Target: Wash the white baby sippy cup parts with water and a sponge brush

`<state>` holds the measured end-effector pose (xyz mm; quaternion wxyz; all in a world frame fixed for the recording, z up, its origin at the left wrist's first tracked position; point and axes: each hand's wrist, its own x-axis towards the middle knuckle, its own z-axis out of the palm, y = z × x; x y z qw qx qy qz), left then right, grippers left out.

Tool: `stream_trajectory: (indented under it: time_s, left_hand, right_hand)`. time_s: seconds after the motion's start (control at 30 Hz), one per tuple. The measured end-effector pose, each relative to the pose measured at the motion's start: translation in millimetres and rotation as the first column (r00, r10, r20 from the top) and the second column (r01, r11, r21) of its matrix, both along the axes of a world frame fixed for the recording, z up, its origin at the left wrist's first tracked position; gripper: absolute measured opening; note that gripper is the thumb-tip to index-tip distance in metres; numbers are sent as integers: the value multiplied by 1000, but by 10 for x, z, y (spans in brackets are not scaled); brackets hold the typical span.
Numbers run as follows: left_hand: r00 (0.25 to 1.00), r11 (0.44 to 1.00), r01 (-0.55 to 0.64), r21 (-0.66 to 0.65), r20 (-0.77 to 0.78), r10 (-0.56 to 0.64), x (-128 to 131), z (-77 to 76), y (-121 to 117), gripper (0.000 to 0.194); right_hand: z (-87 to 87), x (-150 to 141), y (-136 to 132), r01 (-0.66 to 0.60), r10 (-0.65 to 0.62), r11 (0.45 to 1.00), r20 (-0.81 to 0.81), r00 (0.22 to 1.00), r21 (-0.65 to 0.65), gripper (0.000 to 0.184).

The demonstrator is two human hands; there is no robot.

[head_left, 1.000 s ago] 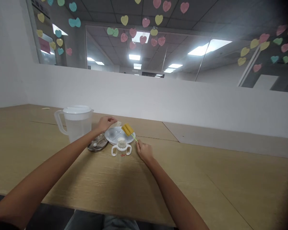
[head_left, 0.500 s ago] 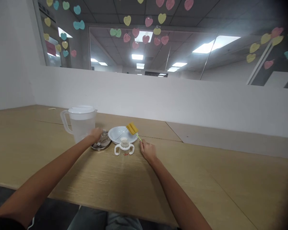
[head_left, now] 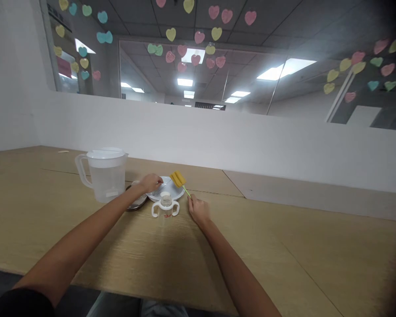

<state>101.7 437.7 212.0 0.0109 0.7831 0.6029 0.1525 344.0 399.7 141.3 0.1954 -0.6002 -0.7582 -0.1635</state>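
Note:
My right hand [head_left: 199, 210] is closed round the thin green handle of a bottle brush [head_left: 178, 178], its yellow sponge head raised at the right rim of a white bowl [head_left: 176, 192]. Over the bowl's left side is my left hand [head_left: 152, 182], fingers curled together; what they hold, if anything, is too small to make out. A thin rod lies in the bowl near those fingertips. In front of the bowl stands a clear baby bottle [head_left: 166, 209] with two white handles, red marking and an open neck. My left forearm partly covers a round metal tray [head_left: 139, 203].
A lidded translucent pitcher [head_left: 107, 176] of clear liquid stands at the left, its handle pointing left. The wooden table [head_left: 251, 246] meets a white wall [head_left: 171, 132] behind. A small flat piece [head_left: 63, 152] lies far left.
My left hand has moved right, from the metal tray to above the white bowl. My right hand still grips the bottle brush in much the same place. The view has shifted slightly.

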Motion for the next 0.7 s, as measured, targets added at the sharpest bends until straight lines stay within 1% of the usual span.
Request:
stream_trajectory:
  time_s: [0.03,0.1,0.17,0.23,0.3,0.37,0.5,0.57,0.63,0.7]
  left_hand:
    - [999,999,42,-34,12,-41,63,-57,13,27]
    - [996,990,88,-107,34,-85,157,-170,45,22]
    - [994,981,101,-164,58,-93,206,-249,79,17]
    - [993,977,99,-187,83,-85,220,-271,107,12]
    - [990,981,95,-167,119,-76,219,-235,117,9]
    - [979,988,105,-115,184,-82,215,-158,111,12]
    - [922,987,162,-22,361,-143,169,22,98,25]
    - [885,985,171,12,437,-159,111,92,104,32]
    - [854,985,162,58,492,-169,39,146,107,44]
    - [831,979,175,103,517,-204,-31,192,88,58]
  right_hand:
    - [-1,1,0,5,-5,1000,1,1000,-2,39]
    - [-5,5,4,8,-8,1000,1,1000,-6,39]
    - [-12,10,12,6,-6,1000,1,1000,-10,39]
    - [-17,14,19,7,-7,1000,-4,1000,-11,40]
    - [-19,14,24,6,-6,1000,-12,1000,-11,40]
    - [-19,11,27,2,-2,1000,-12,1000,-8,41]
    - [-20,-4,33,-71,71,997,27,997,12,41]
    - [-23,-13,35,-92,91,995,24,996,29,41]
    - [-27,-20,36,-91,90,995,20,996,42,42]
    - [-35,-24,35,-114,113,993,44,993,40,41]
